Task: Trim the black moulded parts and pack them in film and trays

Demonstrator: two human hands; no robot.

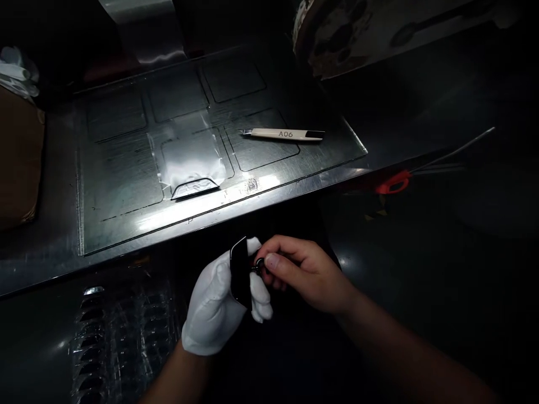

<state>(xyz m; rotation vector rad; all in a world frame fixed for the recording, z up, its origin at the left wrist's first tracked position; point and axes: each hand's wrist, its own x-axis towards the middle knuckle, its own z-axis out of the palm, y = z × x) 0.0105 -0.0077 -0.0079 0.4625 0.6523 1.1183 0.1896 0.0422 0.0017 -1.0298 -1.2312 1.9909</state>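
My left hand [221, 300], in a white glove, grips a glossy black part [240, 272] with a pale rim, held upright below the bench edge. Bare and pinched, my right hand [301, 269] holds a small dark ring-like piece [259, 265] against or close to the right side of that part. Whether the two touch is hard to tell. On the bench mat above lie a clear plastic bag [191, 151], a black-rimmed trapezoid piece [196, 188] at its lower edge, and a white pen-like knife [286, 134] marked A06.
Trays of dark parts [90, 348] stand at the lower left. A cardboard box [21, 163] sits at the left edge. Red-handled scissors [393, 182] lie right of the mat [126, 224]. A large machine arm [379, 33] hangs over the upper right.
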